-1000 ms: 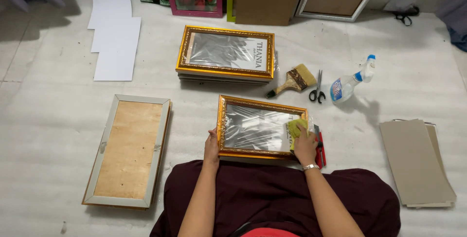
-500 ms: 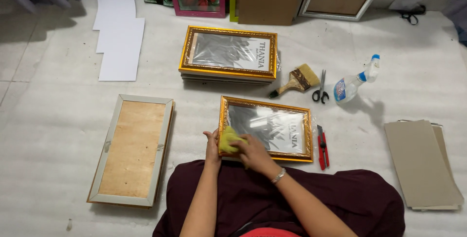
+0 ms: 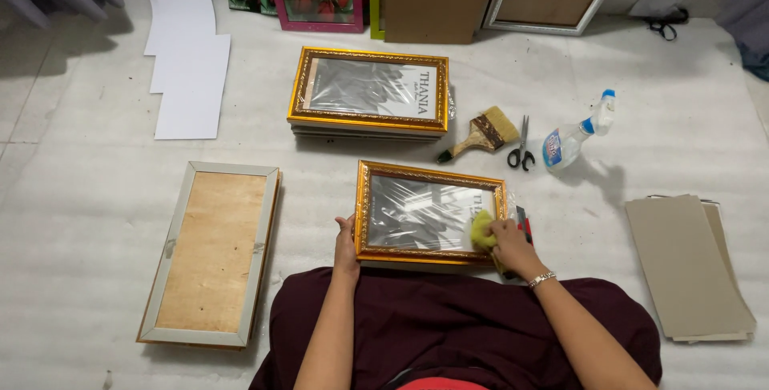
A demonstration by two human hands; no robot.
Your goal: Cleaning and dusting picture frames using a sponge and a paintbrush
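Gold picture frame: rigid, glazed, likely fragile (film-wrapped, slippery). Left hand grips its edge; right hand clutches yellow cloth.

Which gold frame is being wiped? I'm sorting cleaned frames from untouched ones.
The nearer gold frame, held by the left hand, with the right hand pressing a yellow cloth on it. The stacked frame lies untouched.

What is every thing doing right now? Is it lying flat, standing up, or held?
Gold frame: flat, being wiped.
Yellow cloth: pressed on the glass by the right hand.
Left hand: gripping the frame's left edge.
Stack of gold frames: lying flat.
Pale frame: face down.
Scissors: shut, lying flat.
Spray bottle: on its side.
Paintbrush: lying flat.
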